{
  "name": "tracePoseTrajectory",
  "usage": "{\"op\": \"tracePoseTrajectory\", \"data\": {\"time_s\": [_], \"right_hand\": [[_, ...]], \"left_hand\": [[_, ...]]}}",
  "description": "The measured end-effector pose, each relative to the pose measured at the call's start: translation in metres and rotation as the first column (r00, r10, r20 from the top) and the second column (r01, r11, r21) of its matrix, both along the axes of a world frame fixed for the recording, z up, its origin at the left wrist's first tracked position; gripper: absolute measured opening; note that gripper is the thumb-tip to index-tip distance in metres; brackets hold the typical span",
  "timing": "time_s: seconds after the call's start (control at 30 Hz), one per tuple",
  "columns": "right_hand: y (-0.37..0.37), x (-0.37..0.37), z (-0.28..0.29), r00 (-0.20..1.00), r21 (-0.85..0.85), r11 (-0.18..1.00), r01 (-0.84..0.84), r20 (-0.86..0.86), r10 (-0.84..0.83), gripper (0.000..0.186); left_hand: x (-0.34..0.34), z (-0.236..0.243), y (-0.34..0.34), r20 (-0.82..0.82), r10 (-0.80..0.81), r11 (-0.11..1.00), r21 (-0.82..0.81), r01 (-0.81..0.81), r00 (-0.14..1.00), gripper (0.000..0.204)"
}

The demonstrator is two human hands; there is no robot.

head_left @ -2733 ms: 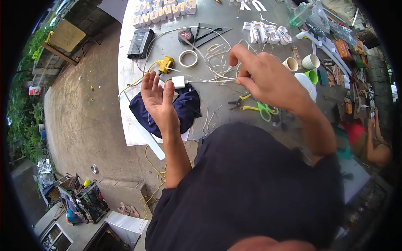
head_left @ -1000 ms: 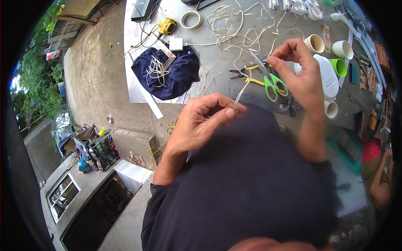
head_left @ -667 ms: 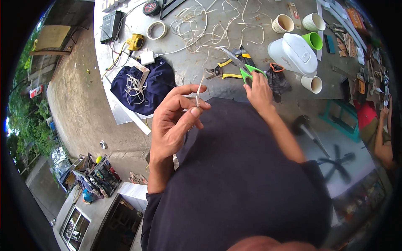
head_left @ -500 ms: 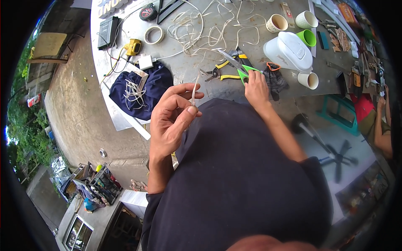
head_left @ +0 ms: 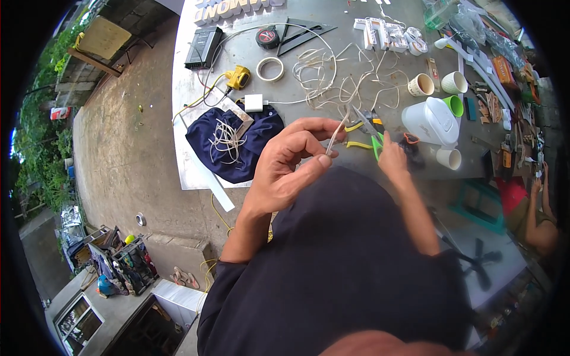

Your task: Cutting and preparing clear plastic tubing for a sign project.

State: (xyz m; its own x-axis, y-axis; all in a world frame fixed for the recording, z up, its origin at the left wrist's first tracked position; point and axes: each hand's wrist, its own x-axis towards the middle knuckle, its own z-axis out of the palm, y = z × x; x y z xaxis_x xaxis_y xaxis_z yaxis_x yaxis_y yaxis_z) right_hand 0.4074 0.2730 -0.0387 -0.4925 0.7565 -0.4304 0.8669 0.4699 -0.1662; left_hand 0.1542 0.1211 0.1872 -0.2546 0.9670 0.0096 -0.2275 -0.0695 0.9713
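My left hand [head_left: 292, 159] pinches a thin white wire [head_left: 338, 132] between thumb and fingers, its end standing up above the fingertips. My right hand [head_left: 393, 159] is closed around the green handles of a pair of scissors [head_left: 376, 142]. Their blades point up and left, and the tip appears close to the wire; whether they touch cannot be told. Behind the scissors lie yellow-and-black pliers [head_left: 358, 144], partly hidden. Beyond my hands a loose tangle of white wire [head_left: 317, 74] spreads over the grey table [head_left: 356, 71].
Left of my left hand, a navy cloth [head_left: 199, 139] bears a bundle of white wire [head_left: 226, 142]. Behind it are a tape roll [head_left: 270, 80], a yellow tool [head_left: 237, 78] and a black box [head_left: 203, 47]. A white lidded jug [head_left: 427, 120] and cups [head_left: 448, 158] stand to the right.
My view has shifted, so the table sits lower and farther right. The scissors have come closer to the wire in my left hand, which keeps its pinch.
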Motion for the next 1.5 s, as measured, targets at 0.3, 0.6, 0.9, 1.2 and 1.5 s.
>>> {"op": "tracePoseTrajectory", "data": {"time_s": [0.3, 0.6, 0.9, 1.2, 1.5], "right_hand": [[0.009, 0.014, 0.015, 0.938, -0.421, 0.875, 0.237, -0.137, -0.32, 0.064], [-0.031, 0.034, 0.124, 0.6, -0.962, 0.264, -0.066, -0.249, -0.76, 0.072], [-0.035, 0.007, 0.205, 0.619, -0.975, 0.194, -0.107, -0.218, -0.755, 0.085], [-0.033, 0.009, 0.221, 0.585, -0.85, 0.473, -0.231, -0.51, -0.631, 0.111], [-0.006, 0.019, 0.233, 0.637, -0.699, 0.45, -0.556, -0.706, -0.309, 0.108]], "left_hand": [[-0.02, -0.014, 0.011, -0.003, -0.074, 0.994, 0.076, 0.074, 0.997, 0.011], [-0.037, -0.028, 0.015, 0.0, -0.003, 0.995, 0.103, 0.003, 1.0, 0.01], [-0.034, -0.034, 0.02, -0.011, -0.005, 0.992, 0.129, 0.006, 1.0, 0.01], [-0.031, -0.03, 0.022, -0.074, -0.025, 0.989, 0.144, 0.036, 0.997, 0.011], [-0.025, -0.017, 0.024, 0.044, -0.064, 0.989, 0.137, 0.058, 0.997, 0.013]]}}
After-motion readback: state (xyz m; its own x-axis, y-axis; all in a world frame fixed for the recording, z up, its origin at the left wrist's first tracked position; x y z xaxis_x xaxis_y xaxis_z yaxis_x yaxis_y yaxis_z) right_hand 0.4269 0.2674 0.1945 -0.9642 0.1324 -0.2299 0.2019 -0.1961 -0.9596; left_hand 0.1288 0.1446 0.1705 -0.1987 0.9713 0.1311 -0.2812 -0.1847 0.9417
